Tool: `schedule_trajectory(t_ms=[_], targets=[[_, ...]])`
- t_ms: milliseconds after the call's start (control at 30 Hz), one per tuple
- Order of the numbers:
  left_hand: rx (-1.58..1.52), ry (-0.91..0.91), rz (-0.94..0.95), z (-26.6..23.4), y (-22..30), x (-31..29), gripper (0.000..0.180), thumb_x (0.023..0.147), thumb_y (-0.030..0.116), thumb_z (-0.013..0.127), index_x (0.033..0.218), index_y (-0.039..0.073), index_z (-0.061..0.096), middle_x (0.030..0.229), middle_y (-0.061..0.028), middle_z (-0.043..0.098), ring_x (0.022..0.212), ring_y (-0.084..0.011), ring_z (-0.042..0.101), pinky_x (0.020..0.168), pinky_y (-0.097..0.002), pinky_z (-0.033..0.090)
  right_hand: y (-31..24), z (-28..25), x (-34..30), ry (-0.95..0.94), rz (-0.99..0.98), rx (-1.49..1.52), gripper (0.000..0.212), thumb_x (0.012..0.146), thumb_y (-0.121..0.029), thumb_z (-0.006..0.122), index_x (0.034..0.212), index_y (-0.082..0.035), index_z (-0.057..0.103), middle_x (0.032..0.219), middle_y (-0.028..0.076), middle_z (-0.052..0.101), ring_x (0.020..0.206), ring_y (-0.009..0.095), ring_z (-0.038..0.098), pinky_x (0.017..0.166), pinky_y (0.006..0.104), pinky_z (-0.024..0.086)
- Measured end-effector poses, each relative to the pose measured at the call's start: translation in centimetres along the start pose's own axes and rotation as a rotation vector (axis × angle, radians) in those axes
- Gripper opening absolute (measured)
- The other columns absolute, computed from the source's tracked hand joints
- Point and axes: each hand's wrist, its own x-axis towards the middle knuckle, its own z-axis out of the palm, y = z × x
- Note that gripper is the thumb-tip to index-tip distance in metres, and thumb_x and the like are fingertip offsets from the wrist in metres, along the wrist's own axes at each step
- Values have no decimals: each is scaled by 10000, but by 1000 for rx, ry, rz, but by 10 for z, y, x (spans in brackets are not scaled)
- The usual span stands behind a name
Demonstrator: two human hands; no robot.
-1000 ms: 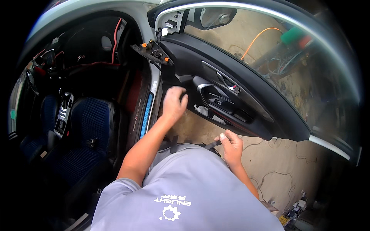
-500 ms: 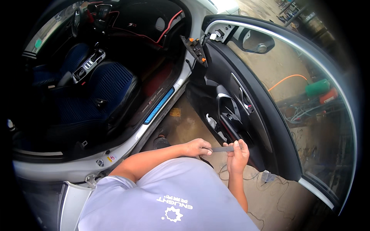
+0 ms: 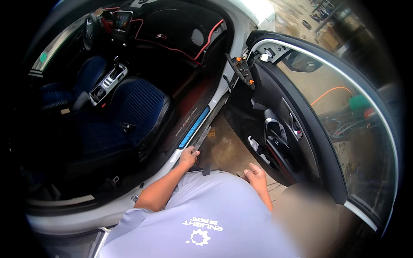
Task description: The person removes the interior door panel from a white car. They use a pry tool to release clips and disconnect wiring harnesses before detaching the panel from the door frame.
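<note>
My left hand (image 3: 189, 157) is closed beside the car's white door sill, just below the blue sill plate (image 3: 194, 128). What its fingers hold, if anything, is hidden. My right hand (image 3: 257, 175) is in front of my waist, near the lower edge of the opened car door (image 3: 301, 124), with its fingers curled. A small dark bit shows by its fingertips, too little to name. The flat grey strip seen earlier between both hands cannot be made out. Close to my waist, a short dark band (image 3: 206, 171) lies against my shirt.
Left of me is the car's interior with a blue-and-black seat (image 3: 137, 103) and gear console (image 3: 109, 81). A black trim piece with orange clips (image 3: 241, 71) rests near the door hinge. White crumpled material (image 3: 254, 144) sits in the door pocket. An orange cable (image 3: 331, 93) shows through the window.
My hands have moved apart: the left went left toward the sill, the right drew down slightly. The grey strip they both held no longer shows. The view has shifted, moving the car rightward and down.
</note>
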Motion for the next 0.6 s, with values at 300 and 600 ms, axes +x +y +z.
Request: schedule_trajectory(t_ms=[300,600], targets=[[903,-776,610,13,169,-25,182,901,180,688,948,6,713,914,-221,696,861,-415,662,762,-464,519,-59,66,23,40,-680,-1063,287,808,-86,712,1058,-5,597,1023,203,666,1019,392,645,871,472,525],[317,-669,645,64,224,57,443,868,232,797,1194,-35,661,1043,-145,711,945,-250,692,803,-363,560,29,41,-25,334,-144,-675,201,852,-160,609,995,-39,682,806,215,700,810,451,672,730,527,534]])
